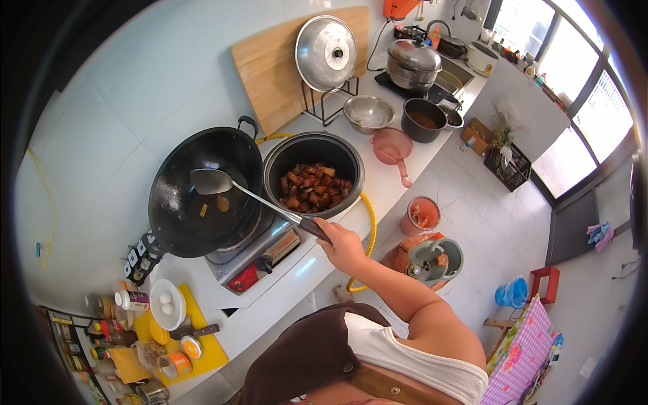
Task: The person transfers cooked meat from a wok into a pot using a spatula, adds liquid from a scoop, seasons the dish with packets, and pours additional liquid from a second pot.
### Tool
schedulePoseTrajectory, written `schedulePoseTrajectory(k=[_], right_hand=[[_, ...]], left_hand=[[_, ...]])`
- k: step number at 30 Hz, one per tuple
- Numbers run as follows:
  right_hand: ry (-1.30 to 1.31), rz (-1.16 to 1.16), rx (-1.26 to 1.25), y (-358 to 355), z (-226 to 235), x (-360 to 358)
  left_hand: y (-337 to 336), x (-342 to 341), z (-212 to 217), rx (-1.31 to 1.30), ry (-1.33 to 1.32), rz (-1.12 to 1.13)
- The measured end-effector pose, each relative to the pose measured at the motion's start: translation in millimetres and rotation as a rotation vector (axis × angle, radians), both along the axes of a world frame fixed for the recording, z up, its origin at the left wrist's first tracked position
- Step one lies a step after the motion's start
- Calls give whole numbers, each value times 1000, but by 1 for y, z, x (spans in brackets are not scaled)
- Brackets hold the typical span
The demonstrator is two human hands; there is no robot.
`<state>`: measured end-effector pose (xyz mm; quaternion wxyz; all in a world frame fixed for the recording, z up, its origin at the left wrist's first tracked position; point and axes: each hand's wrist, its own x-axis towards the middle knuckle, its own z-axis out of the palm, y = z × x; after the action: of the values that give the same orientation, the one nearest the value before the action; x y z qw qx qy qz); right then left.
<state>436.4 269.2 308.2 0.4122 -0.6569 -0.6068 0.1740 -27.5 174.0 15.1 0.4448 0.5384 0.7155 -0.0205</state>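
My right hand (345,247) is closed around the dark handle of a wok spatula (214,182). The spatula's metal blade is over the inside of a black wok (179,172), where a couple of small food pieces (223,203) lie on an oily surface. The wok sits over a gas stove (260,260) and looks tilted. Just right of it, a dark round pot (358,177) holds browned meat chunks (314,191); the spatula's shaft passes across the pot's near left side. My left hand does not show in the picture.
Jars, a white bowl of eggs (168,307) and a cleaver (196,331) crowd a yellow board (217,351) at lower left. Beyond the pot are a steel bowl (369,113), a pink ladle (391,144) and a dark saucepan (424,120). A gas cylinder (435,260) stands on the floor.
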Motion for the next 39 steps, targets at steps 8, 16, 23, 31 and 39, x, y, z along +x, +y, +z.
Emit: schedulePoseTrajectory(k=[8, 16, 23, 31, 39], right_hand=[[176, 41, 1, -2, -9, -1], [872, 234, -346, 5, -13, 16], [1373, -41, -39, 11, 1, 104], [908, -721, 200, 56, -68, 305], [1178, -744, 133, 98, -104, 417]], left_hand=[[16, 13, 13, -13, 12, -49], [32, 31, 19, -12, 10, -79], [40, 49, 24, -16, 4, -89], [46, 68, 33, -26, 19, -84], [35, 80, 40, -56, 42, -39]])
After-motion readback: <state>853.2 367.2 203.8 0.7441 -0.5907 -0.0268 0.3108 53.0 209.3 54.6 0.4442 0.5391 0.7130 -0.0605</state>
